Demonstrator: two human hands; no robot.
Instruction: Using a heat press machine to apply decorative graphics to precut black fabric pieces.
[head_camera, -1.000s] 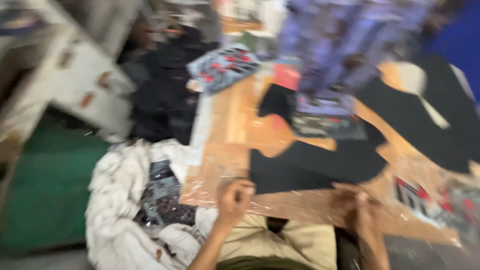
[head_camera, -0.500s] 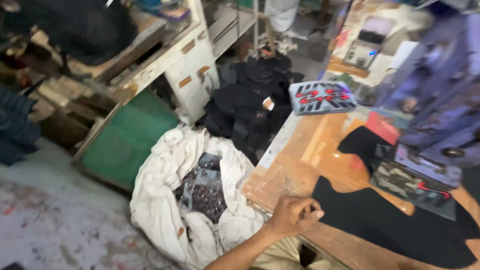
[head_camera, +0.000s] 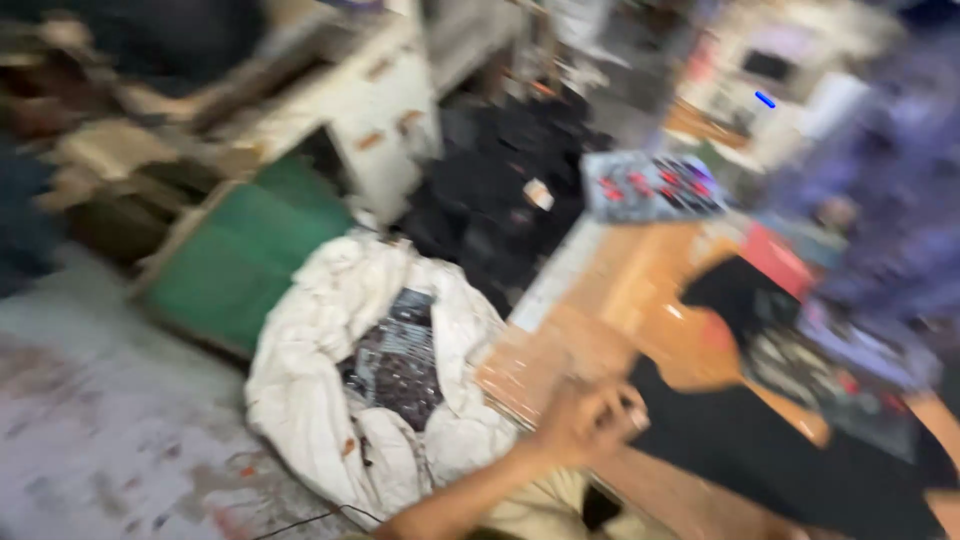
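The view is heavily blurred. My left hand (head_camera: 590, 420) rests on the near left corner of a wooden table (head_camera: 640, 290), its fingers curled shut; I cannot make out anything in it. Just right of the hand a black piece of fabric (head_camera: 770, 450) lies flat on the table. On the floor to the left of the hand stands an open white sack (head_camera: 310, 400) with dark printed pieces (head_camera: 395, 365) inside. My right hand is out of view.
A pile of black cloth (head_camera: 500, 200) lies beyond the sack beside the table. A printed grey and red piece (head_camera: 650, 185) sits at the table's far end. A green board (head_camera: 240, 265) leans against a white cabinet (head_camera: 360, 110). Bluish fabric (head_camera: 890, 250) covers the table's right side.
The view has swung left, from the tabletop to the floor and sack. My right hand has left the view. My left hand stays curled at the table's corner.
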